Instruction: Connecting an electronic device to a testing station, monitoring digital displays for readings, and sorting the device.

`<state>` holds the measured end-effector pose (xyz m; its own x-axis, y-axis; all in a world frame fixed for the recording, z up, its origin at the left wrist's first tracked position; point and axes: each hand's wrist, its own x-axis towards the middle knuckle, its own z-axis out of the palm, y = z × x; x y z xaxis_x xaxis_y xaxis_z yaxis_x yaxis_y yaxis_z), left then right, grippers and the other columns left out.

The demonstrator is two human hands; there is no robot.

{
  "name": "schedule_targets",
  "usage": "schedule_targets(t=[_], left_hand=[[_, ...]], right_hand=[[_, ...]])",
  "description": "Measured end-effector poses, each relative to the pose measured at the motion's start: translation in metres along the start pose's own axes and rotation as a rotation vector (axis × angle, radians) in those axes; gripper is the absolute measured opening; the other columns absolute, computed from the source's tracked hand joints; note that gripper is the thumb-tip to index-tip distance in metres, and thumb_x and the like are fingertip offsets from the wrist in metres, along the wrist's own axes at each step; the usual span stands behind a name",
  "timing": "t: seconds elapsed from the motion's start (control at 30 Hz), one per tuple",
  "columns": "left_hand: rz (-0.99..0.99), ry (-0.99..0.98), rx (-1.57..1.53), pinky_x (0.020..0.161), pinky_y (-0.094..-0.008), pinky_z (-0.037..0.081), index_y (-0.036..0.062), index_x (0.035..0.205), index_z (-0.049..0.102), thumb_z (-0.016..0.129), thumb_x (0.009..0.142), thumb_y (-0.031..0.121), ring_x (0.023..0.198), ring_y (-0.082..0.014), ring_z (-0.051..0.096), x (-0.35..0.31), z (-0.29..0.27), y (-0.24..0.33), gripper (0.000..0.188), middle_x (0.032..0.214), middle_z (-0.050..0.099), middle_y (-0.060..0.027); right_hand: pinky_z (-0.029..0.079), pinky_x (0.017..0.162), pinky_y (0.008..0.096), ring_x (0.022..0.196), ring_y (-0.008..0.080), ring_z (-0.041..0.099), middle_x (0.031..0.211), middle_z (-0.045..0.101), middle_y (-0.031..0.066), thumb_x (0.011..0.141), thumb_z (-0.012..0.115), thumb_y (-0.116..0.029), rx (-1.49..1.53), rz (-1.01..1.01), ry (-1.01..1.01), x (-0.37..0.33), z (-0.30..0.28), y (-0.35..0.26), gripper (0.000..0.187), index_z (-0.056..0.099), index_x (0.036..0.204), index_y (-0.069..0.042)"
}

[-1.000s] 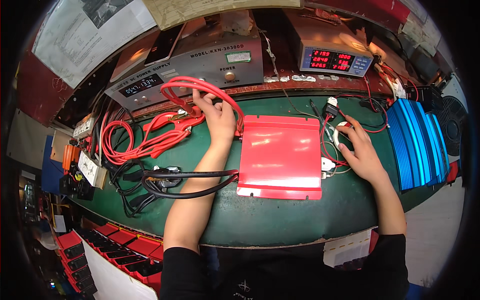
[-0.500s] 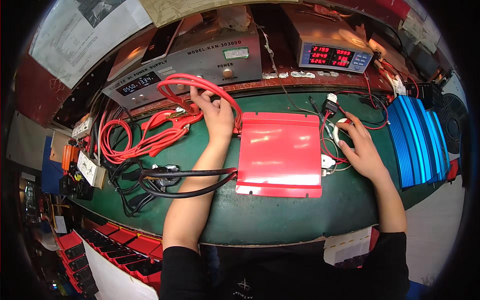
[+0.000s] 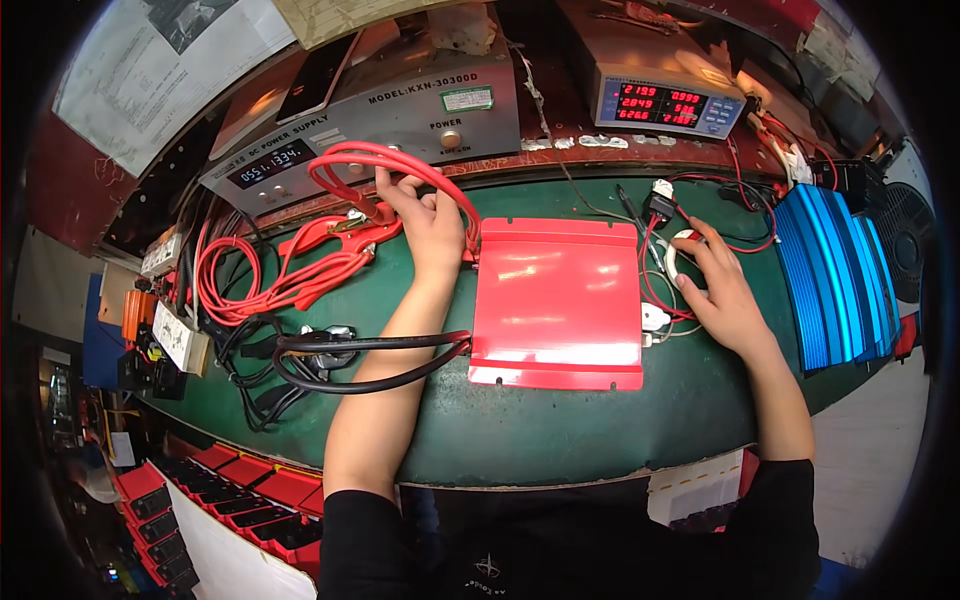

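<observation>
A red metal box (image 3: pixel 556 300) lies on the green bench between my arms. A red cable loop (image 3: pixel 390 157) and a black cable loop (image 3: pixel 375 362) leave its left side. My left hand (image 3: pixel 425 215) reaches under the red loop to the front of the grey DC power supply (image 3: pixel 355 130); its fingers are bent and their tips partly hidden, so what they pinch is unclear. To the box's right, my right hand (image 3: pixel 718 285) curls around a white curved piece (image 3: pixel 672 262) with a red part. Red clamps (image 3: pixel 350 238) with coiled red cable lie left of my left hand.
A meter with red digits (image 3: pixel 668 108) stands at the back right. Blue finned housings (image 3: pixel 835 280) take up the right end. A white plug (image 3: pixel 654 317) sits against the box's right side, and a black connector (image 3: pixel 660 205) lies behind it. A socket strip (image 3: pixel 182 338) stands left.
The whole view has shifted very slightly. Both hands keep nearly the same place and hold, and the digits on the power supply and the meter differ a little.
</observation>
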<state>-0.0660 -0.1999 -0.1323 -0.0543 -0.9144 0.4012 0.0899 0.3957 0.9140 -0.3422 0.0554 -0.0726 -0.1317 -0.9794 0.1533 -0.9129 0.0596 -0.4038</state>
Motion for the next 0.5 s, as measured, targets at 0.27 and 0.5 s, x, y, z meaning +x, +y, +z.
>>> schedule_targets(t=[0.27,0.5], left_hand=[[-0.016,0.003,0.009,0.064,-0.0251,0.051,0.0092,0.143,0.011,0.054,0.097,-0.001,0.07,-0.0147,0.062,-0.001,0.0007,-0.0005,0.064,0.114,0.057,-0.0138],[-0.031,0.009,-0.024,0.065,-0.0255,0.052,0.011,0.146,0.009,0.054,0.097,-0.002,0.071,-0.0147,0.062,0.0002,0.002,0.0018,0.068,0.113,0.057,-0.0127]], right_hand=[[0.033,0.112,0.0448,0.137,0.0403,0.042,0.151,0.039,0.0195,0.091,0.058,-0.017,-0.008,-0.003,-0.009,0.0001,-0.0006,0.0,0.041,0.053,0.131,-0.006],[0.033,0.112,0.0442,0.137,0.04,0.042,0.152,0.038,0.0192,0.093,0.058,-0.017,-0.001,0.0,-0.022,0.0012,-0.0013,-0.0013,0.041,0.052,0.132,-0.006]])
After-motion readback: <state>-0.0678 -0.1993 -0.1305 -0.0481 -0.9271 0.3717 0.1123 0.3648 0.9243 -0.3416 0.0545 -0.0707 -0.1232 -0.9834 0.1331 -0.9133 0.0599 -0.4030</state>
